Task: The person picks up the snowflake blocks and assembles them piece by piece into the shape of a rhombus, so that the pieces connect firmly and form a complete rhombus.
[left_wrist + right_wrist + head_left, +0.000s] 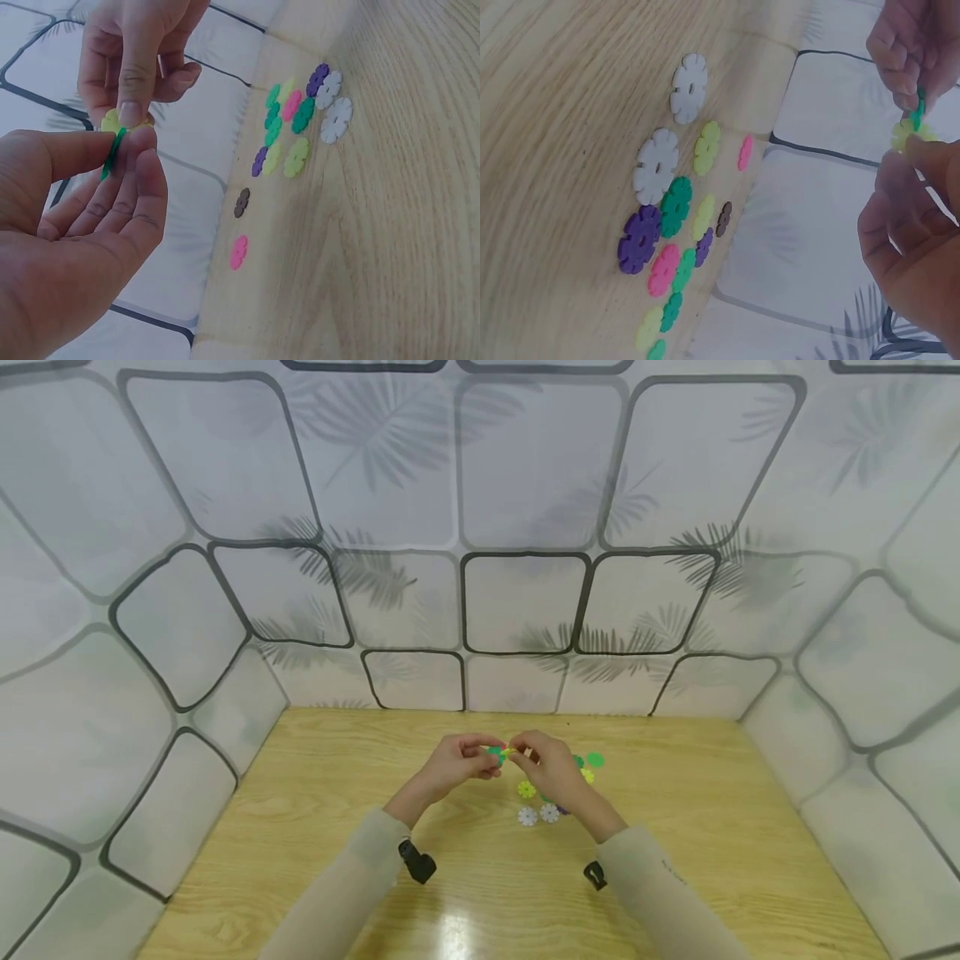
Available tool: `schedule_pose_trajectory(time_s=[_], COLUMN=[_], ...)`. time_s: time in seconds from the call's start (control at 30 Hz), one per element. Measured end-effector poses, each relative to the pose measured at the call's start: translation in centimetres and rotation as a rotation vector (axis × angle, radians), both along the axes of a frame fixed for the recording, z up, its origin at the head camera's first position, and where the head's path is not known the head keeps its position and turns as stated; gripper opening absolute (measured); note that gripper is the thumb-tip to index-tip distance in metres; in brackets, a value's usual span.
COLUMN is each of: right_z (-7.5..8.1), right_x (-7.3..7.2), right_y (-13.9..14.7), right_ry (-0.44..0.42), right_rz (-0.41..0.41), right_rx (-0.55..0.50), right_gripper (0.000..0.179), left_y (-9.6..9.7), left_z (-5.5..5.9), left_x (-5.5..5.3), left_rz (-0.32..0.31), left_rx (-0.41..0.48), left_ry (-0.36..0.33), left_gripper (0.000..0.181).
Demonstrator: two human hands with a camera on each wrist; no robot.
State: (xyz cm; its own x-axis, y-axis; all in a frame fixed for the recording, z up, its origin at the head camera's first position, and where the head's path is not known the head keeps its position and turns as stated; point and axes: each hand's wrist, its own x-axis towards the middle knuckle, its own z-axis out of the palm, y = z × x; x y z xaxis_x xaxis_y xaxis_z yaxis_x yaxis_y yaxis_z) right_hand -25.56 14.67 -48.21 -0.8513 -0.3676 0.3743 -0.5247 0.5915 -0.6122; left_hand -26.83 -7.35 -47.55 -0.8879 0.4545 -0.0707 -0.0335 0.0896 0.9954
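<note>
Above the table my left hand (459, 762) pinches a green notched disc (112, 154) between thumb and fingers. Opposite it, my right hand (551, 768) holds a yellow notched disc (907, 136) by thumb and fingertips. The two snowflake-shaped discs meet edge to edge, the green one standing crosswise to the yellow at its rim. Part of each disc is hidden behind fingers.
Loose notched discs lie on the wooden table (300, 860), below and right of the hands: white (688, 88), purple (639, 240), pink (238, 252), brown (241, 202), plus several green and yellow ones. A patterned wall covering (525, 602) encloses the table's back and sides.
</note>
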Motion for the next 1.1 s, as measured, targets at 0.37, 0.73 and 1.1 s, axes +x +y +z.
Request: schedule_pose_trajectory(time_s=[0.37, 0.73, 1.1], right_z=[-1.5, -4.7, -6.4], right_x=[-0.2, -0.6, -0.9], right_y=[1.7, 3.1, 3.7], right_ry=[-0.18, -0.256, -0.3], right_rz=[-0.017, 0.004, -0.018], right_rx=[0.012, 0.097, 0.192], right_gripper=[0.027, 0.03, 0.034], left_y=[-0.8, -1.2, -1.3], left_z=[-0.9, -0.7, -0.4], left_x=[-0.3, -0.4, -0.3], left_rz=[0.083, 0.089, 0.092], left_rx=[0.004, -0.02, -0.023], left_ry=[-0.021, 0.003, -0.002], left_gripper=[0.036, 0.039, 0.035])
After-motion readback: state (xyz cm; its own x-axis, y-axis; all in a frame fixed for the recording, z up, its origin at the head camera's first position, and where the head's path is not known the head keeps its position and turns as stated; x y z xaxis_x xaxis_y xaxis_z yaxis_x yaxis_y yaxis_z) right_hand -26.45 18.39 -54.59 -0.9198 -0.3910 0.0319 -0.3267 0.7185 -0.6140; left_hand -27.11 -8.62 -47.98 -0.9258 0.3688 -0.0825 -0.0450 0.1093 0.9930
